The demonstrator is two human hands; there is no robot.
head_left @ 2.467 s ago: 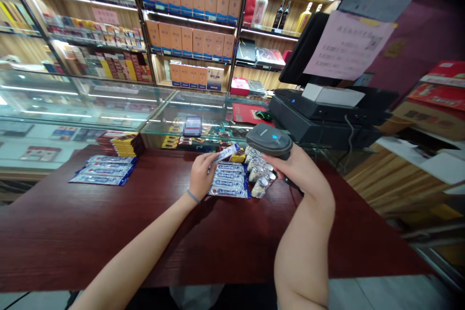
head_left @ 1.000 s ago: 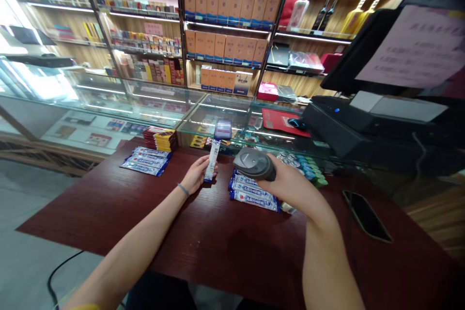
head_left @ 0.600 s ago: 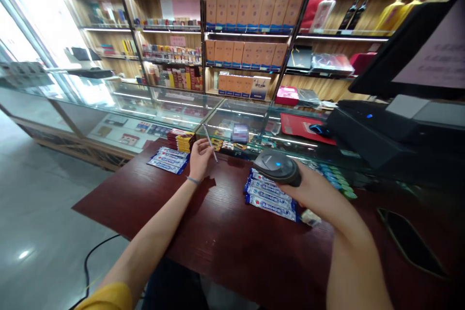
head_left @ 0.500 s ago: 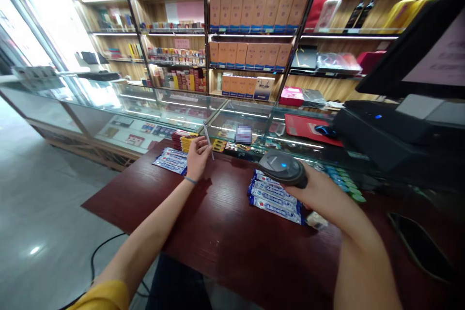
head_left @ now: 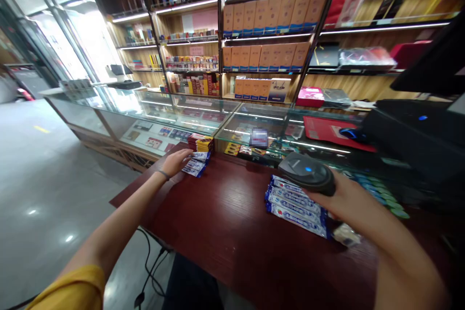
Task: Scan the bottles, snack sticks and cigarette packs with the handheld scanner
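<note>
My left hand (head_left: 177, 162) reaches far left, its fingers stretched out flat on the near end of a small pile of blue-and-white packets (head_left: 196, 165) on the dark red table (head_left: 232, 227). No packet stands up in that hand now. My right hand (head_left: 345, 199) is closed round a dark grey handheld scanner (head_left: 307, 173) with a blue light on top. The scanner hovers just above a second row of blue-and-white packets (head_left: 294, 204). A small clear wrapped item (head_left: 347, 235) lies beside that row, partly under my right wrist.
A stack of red and yellow boxes (head_left: 199, 141) stands behind the left pile. Glass display counters (head_left: 203, 111) run along the table's far edge. A black till machine (head_left: 414, 131) and red mat (head_left: 327, 128) sit at right. A cable (head_left: 150, 261) trails on the floor at left.
My left hand carried the single packet leftward from mid-table and lowered onto the left pile. The view swung left. My right hand kept the scanner over the right-hand packets.
</note>
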